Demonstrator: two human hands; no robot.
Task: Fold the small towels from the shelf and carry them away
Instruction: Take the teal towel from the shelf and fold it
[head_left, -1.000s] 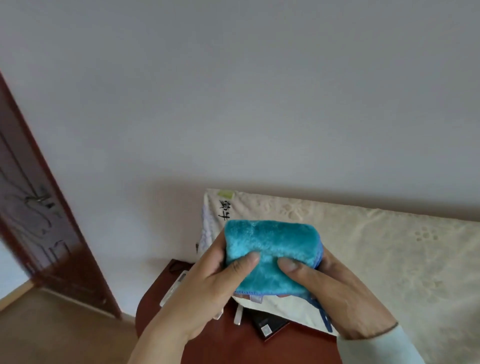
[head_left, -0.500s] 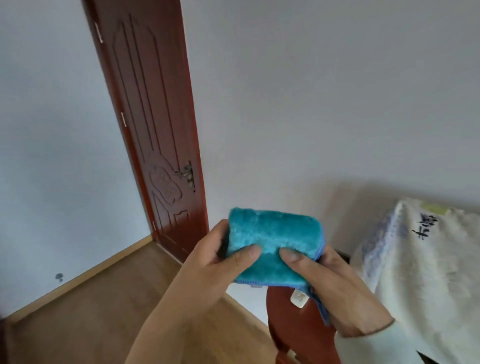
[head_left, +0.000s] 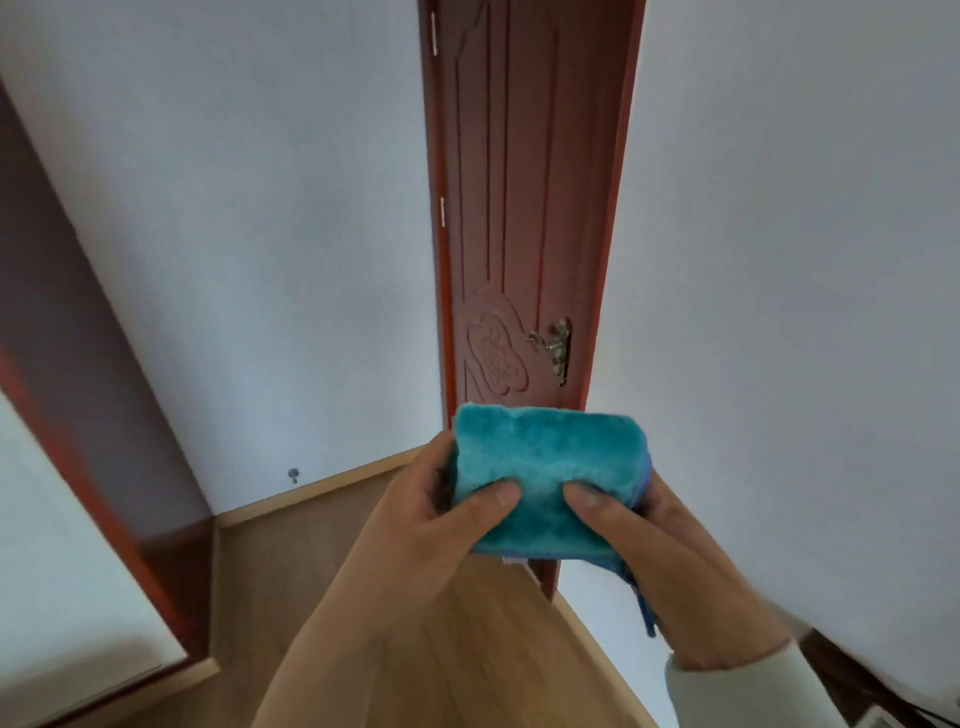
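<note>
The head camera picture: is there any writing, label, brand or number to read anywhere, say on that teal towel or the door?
None can be read. The folded teal towel, held by the left hand and right hand, shows no print. The red-brown door has only carved ornament.

Plush, fuzzy teal cloth towel (head_left: 550, 467); glossy reddish carved wood door (head_left: 524, 208) behind it, dull metal handle (head_left: 558, 348); matt wood-grain floor (head_left: 467, 649).

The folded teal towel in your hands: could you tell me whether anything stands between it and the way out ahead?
The shut brown door faces the folded teal towel; both hands grip it, none free for the handle.
</note>
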